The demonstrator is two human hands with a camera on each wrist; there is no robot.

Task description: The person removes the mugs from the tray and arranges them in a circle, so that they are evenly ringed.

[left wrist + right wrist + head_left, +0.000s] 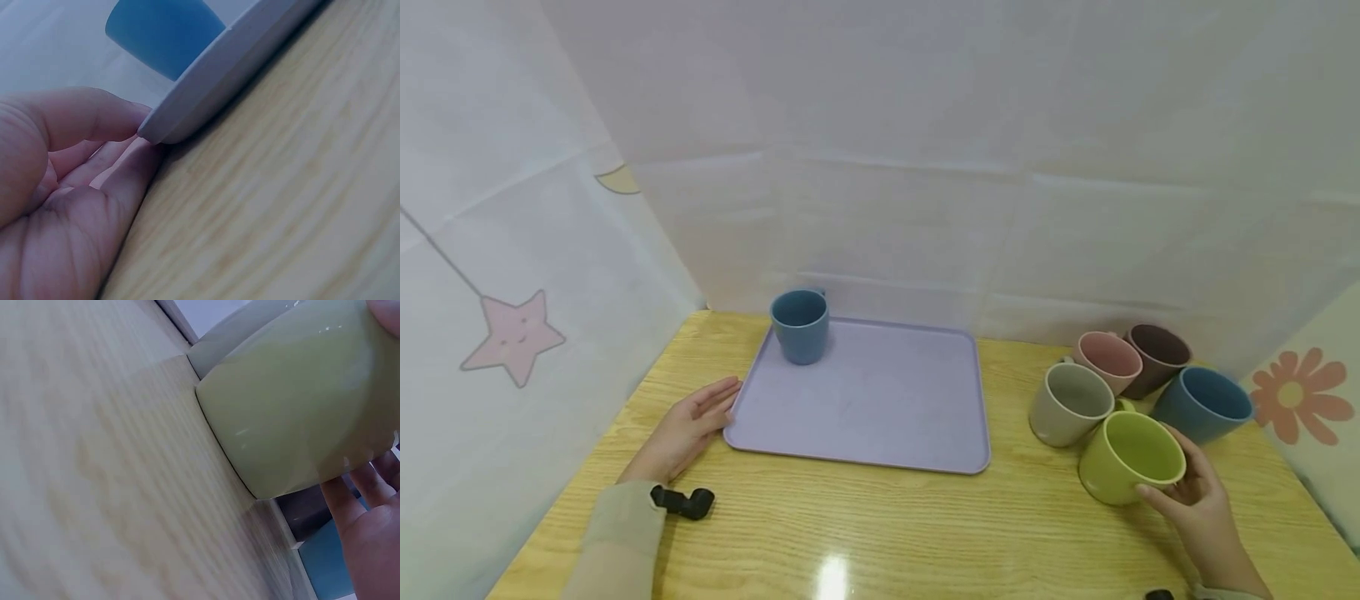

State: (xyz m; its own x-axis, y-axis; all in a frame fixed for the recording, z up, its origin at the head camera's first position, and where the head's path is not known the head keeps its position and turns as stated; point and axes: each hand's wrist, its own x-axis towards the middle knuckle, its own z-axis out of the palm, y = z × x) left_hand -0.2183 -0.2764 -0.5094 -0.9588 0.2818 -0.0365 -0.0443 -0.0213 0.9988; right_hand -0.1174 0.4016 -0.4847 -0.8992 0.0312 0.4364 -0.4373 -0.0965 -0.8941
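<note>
At the near left corner of a lilac tray [887, 408], my left hand [688, 425] pinches the rim. Its thumb [119, 119] is at the rim's edge, with the other fingers lower against the side. A blue mug [801, 329] stands upright on the tray's far left corner. My right hand [1198, 500] grips a yellow-green mug [1105, 467] from its right side, thumb at the near side and fingers round the far side. In the right wrist view the green mug [294, 406] sits at the wooden table's surface, its handle turned away from the hand.
Close around the green mug stand a pale grey mug [1063, 417], a pink mug [1108, 362], a dark brown mug [1157, 358] and a larger blue mug [1202, 408]. A white cloth [880, 208] hangs behind the wooden table [760, 525].
</note>
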